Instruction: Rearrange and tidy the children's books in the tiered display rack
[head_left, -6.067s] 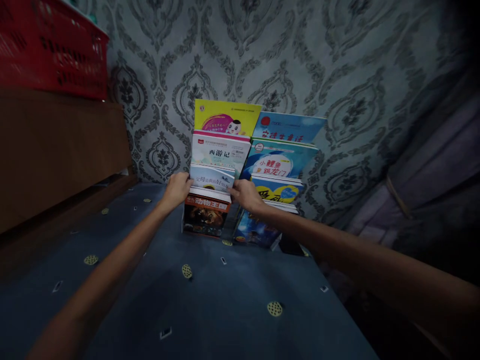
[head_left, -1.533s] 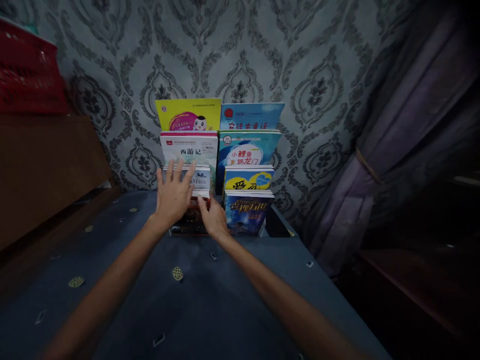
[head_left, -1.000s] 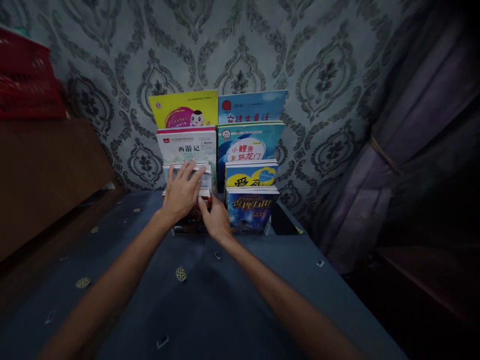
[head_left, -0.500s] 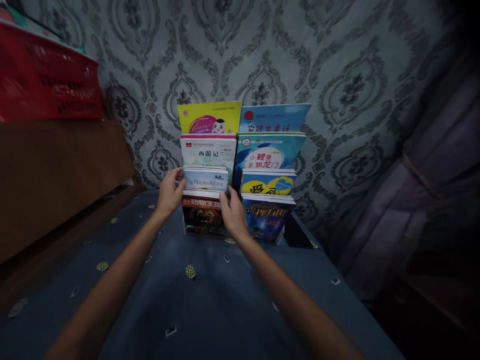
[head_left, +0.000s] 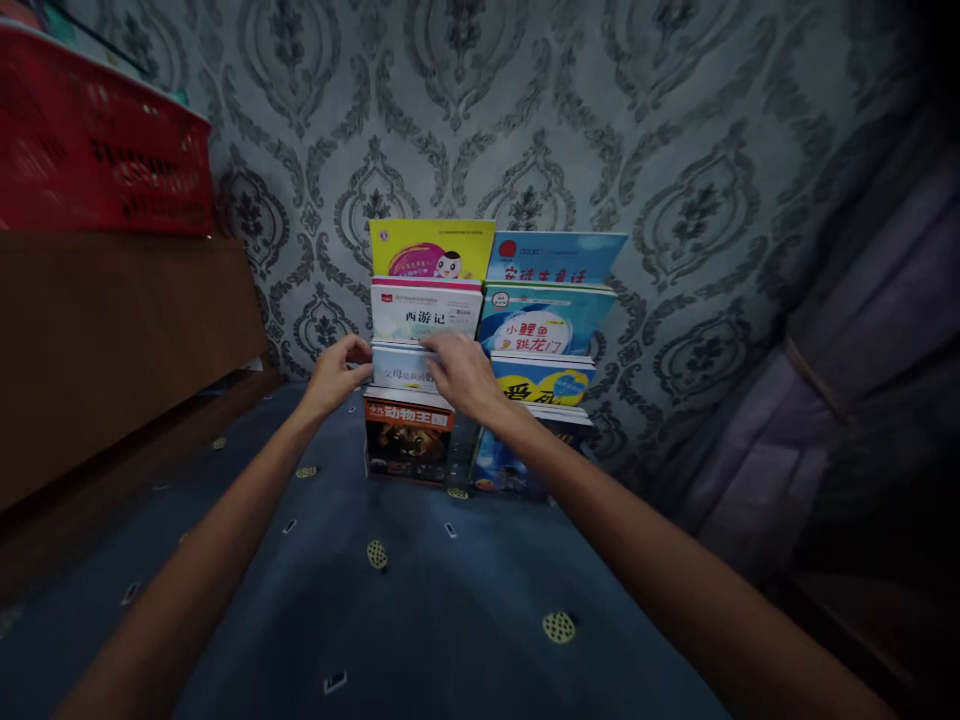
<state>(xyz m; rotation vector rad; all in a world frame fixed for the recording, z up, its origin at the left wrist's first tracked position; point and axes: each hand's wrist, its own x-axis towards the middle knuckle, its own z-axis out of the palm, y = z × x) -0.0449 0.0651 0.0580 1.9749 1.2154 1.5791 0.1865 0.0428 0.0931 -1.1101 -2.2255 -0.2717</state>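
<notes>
Two columns of children's books stand upright in stepped rows. My left hand [head_left: 339, 375] is at the left edge of a pale blue book [head_left: 401, 370], its thumb and fingertips apart and close to or touching that edge. Across the top edge of the same book lies my right hand [head_left: 463, 372], fingers stretched leftward and thumb down in front of the cover, hiding its right part. Below is a dark animal book [head_left: 405, 440] with a lion. Behind rise a white book [head_left: 427, 312] and a yellow book [head_left: 431, 245].
In the right column stand blue books [head_left: 555, 315], a yellow-and-blue book [head_left: 544, 385] and a dark blue book [head_left: 510, 465], partly behind my right forearm. A red basket [head_left: 105, 150] rests on a brown cabinet [head_left: 127, 330] at left. Patterned wallpaper is behind; a curtain [head_left: 795, 430] hangs at right.
My right hand has moved up from the pale blue book's right side to its top edge. My left hand stays by the left edge. The view has shifted slightly.
</notes>
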